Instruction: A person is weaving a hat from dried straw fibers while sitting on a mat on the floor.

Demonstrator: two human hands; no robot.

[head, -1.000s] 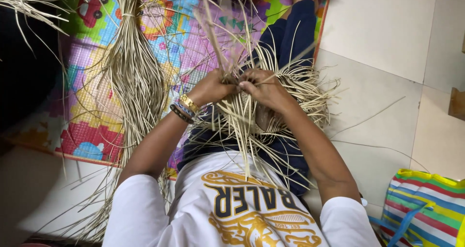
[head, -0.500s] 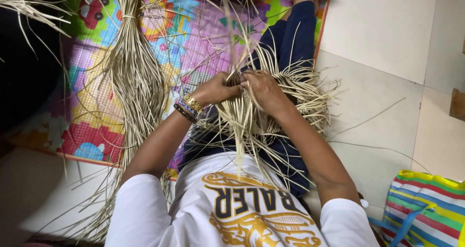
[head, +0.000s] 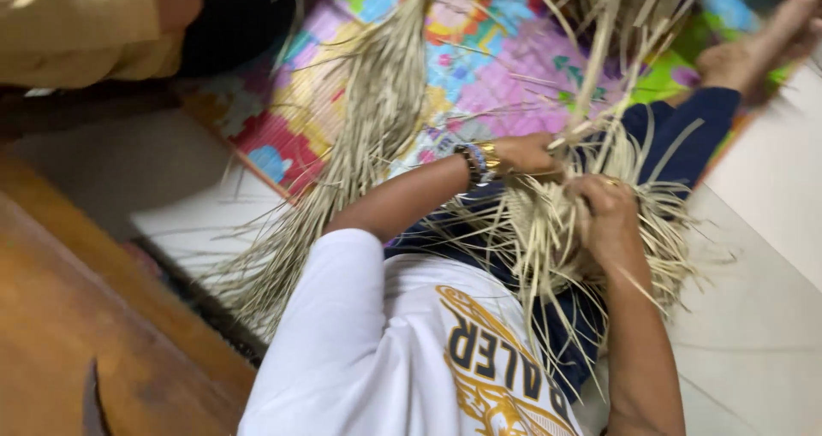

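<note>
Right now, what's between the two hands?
In the head view, pale straw strips of the half-woven piece fill the gap between the left hand and right hand.

You're sitting on a pale tiled floor (head: 753, 316), and a bright patchwork play mat (head: 505, 59) lies spread right on it. A long bundle of dried straw (head: 360, 154) rests across that mat's near edge.

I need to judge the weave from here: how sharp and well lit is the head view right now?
Head view: tilted and smeared by motion blur; the straw strands run together at the edges, so the weave cannot be read. Left hand and right hand are soft but recognisable. Light is even, without glare or hard shadows; the mat colours stay clear, and the upper left corner is dark.
</note>
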